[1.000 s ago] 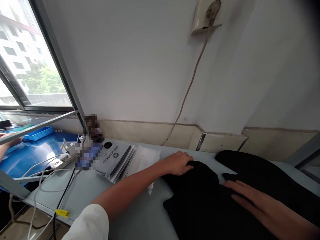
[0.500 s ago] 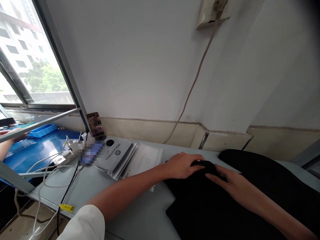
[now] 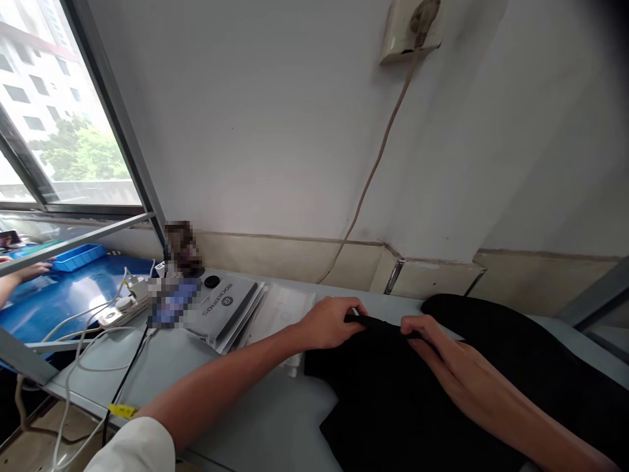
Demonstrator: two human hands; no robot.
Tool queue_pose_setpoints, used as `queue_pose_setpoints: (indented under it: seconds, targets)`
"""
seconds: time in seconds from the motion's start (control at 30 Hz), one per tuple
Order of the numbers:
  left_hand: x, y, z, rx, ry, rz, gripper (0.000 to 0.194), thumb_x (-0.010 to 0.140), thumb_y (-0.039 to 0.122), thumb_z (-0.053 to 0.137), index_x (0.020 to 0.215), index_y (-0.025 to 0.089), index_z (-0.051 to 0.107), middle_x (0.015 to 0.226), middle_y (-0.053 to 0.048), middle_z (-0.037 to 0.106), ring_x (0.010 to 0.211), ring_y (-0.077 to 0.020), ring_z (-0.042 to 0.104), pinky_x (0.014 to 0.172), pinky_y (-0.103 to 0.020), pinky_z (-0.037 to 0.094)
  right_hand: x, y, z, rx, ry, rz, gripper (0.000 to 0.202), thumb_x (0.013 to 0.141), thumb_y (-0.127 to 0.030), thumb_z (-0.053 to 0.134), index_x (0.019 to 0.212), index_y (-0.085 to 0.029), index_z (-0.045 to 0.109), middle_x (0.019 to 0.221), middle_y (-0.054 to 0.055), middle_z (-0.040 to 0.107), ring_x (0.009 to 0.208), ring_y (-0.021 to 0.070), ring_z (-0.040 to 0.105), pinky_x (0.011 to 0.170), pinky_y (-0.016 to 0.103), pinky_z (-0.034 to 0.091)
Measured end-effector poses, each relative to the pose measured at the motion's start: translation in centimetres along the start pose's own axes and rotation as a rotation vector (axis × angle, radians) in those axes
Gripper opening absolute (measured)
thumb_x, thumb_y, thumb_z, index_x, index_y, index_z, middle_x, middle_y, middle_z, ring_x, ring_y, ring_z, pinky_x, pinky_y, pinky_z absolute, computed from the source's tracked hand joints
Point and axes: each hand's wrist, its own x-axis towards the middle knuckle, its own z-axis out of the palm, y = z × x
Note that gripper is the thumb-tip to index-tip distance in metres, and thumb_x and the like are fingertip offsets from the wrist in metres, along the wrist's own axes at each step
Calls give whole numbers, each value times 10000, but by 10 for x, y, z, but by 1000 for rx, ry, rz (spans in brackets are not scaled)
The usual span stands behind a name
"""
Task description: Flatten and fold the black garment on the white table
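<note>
A black garment point(image 3: 393, 400) lies spread over the grey table point(image 3: 275, 419) in front of me. My left hand point(image 3: 328, 322) pinches the garment's far edge between fingers and thumb. My right hand point(image 3: 437, 347) grips the same edge a little to the right, its forearm lying across the cloth. The edge is stretched straight between the two hands. A second fold of the black cloth point(image 3: 491, 328) reaches toward the wall on the right.
A stack of grey and white packets point(image 3: 236, 308) lies left of my left hand. A white power strip point(image 3: 120, 311) with cables sits at the table's left end. Beyond a metal frame, another person's hand point(image 3: 29, 270) rests on a blue table point(image 3: 63, 295) with a blue tray point(image 3: 78, 255).
My right hand slid up along the cloth to its far edge. Both hands went from resting flat to pinching that edge, and my left hand drew it to the left.
</note>
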Motion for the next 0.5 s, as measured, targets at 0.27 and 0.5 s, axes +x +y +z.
queue_pose_setpoints:
  seconds: [0.27, 0.5]
  targets:
    - [-6, 2, 7, -94, 48, -21, 174, 908, 273, 586, 963, 191, 730, 928, -10, 745, 870, -177, 664, 739, -249, 459, -1, -18, -4, 79, -70, -28, 316, 1097, -408, 306, 1039, -299, 597, 947, 35, 698, 768, 198, 668, 701, 299, 521]
    - [-17, 15, 8, -66, 81, -28, 370, 970, 513, 586, 801, 193, 666, 735, 15, 646, 703, -150, 564, 627, -253, 380, 4, -23, 1, 43, -8, 125, 223, 1043, -476, 422, 984, -300, 546, 801, 0, 666, 568, 181, 564, 525, 305, 459]
